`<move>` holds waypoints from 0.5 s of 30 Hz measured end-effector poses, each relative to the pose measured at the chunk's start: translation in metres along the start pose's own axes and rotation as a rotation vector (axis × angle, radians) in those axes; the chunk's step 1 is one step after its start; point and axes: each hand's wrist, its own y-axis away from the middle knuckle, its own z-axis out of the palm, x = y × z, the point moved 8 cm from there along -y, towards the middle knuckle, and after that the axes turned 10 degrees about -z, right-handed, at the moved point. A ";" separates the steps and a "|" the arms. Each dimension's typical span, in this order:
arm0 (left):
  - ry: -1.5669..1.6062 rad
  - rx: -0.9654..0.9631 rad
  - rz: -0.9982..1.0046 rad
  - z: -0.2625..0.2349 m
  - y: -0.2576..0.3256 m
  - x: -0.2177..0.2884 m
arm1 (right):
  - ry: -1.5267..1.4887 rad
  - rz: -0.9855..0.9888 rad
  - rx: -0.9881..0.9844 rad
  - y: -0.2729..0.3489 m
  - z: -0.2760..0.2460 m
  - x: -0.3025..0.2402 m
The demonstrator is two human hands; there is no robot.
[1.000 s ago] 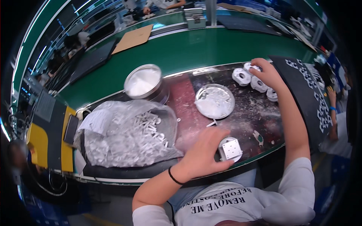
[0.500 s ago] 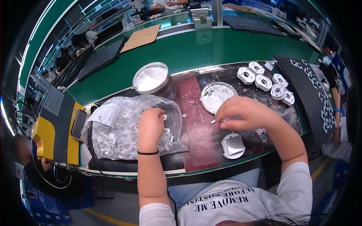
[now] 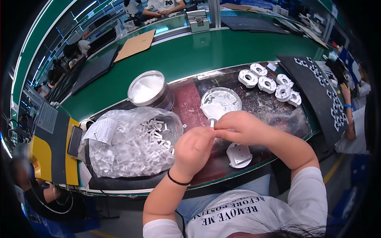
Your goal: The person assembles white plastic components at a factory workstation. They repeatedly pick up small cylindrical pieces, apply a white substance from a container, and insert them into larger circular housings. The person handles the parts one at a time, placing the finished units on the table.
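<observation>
Just then, the left hand [image 3: 193,150] had its fingers curled in, the tips pinched on a small white piece [image 3: 212,123] that stuck up where the two hands met. The right hand [image 3: 242,126] reached the same spot, thumb and forefinger drawn together; whether it gripped anything could not be told. Just beyond the fingertips sat a shallow round dish [image 3: 232,101] with white material in it, and on the person's side of the right hand a pale housing [image 3: 239,155] with a flat plate rested on the bench [image 3: 262,107]. To the left lay a clear plastic bag [image 3: 119,152] of loose white parts, a metal tin [image 3: 164,100] behind it. Farther right, white ringed parts [image 3: 261,86] clustered near a dark board [image 3: 307,95] bearing small pieces.
</observation>
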 end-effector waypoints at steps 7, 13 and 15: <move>-0.061 0.059 0.165 -0.006 0.006 0.009 | -0.541 0.319 0.131 0.015 0.013 0.014; -0.162 0.077 0.294 0.000 0.006 0.008 | -0.867 0.419 0.269 0.013 0.029 0.025; -0.157 0.041 0.292 0.004 0.002 0.007 | -1.003 0.413 0.312 0.011 0.031 0.029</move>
